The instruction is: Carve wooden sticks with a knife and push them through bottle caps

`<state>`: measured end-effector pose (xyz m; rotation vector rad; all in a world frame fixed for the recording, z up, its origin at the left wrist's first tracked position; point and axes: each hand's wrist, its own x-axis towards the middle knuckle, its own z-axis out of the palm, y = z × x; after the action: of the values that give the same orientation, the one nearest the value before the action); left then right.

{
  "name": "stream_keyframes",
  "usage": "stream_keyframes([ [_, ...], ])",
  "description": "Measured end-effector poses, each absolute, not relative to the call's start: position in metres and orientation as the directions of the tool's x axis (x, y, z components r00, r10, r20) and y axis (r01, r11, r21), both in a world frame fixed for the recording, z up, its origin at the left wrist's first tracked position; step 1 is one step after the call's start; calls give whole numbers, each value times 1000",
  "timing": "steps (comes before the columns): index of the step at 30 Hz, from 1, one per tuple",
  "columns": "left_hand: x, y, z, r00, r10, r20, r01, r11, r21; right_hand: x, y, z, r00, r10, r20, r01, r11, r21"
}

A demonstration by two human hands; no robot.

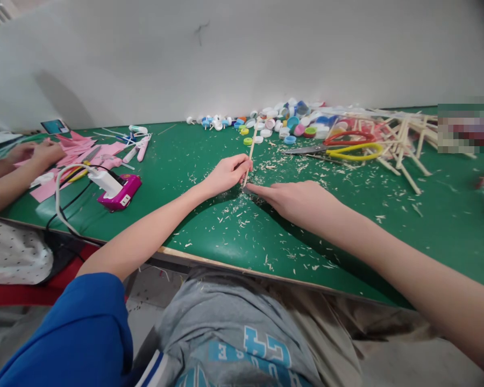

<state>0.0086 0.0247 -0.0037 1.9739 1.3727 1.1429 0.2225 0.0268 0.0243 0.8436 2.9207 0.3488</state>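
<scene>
A thin wooden stick (255, 142) is pinched in my left hand (230, 173), slanting up and away from the green table. My right hand (302, 199) is closed, its index finger stretched toward the stick's lower end. Beneath that finger shows a narrow grey edge that looks like a knife blade (248, 188); the rest of it is hidden by the hand. Pale wood shavings (242, 209) lie scattered around and below both hands.
Plastic bottle caps (292, 121) are heaped along the wall. Scissors with red and yellow handles (355, 150) lie right of them, beside piled wooden sticks (407, 140). At left are a magenta power adapter (121, 193), pink paper (75, 148) and another person's hands (44, 153).
</scene>
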Motion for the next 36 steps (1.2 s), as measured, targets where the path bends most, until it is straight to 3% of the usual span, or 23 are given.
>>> stream_keyframes([
  [7, 9, 24, -2, 149, 920, 363, 539, -383, 750, 224, 24, 22, -837, 542, 77, 538, 790, 292],
  [24, 11, 21, 1, 134, 929, 346, 545, -361, 757, 223, 30, 25, -846, 532, -37, 520, 838, 165],
  [32, 11, 22, 0, 133, 928, 350, 546, -363, 755, 224, 24, 23, -836, 547, 39, 535, 796, 285],
  [36, 10, 23, -2, 138, 927, 350, 544, -366, 755, 223, 24, 24, -847, 530, 43, 520, 807, 280],
])
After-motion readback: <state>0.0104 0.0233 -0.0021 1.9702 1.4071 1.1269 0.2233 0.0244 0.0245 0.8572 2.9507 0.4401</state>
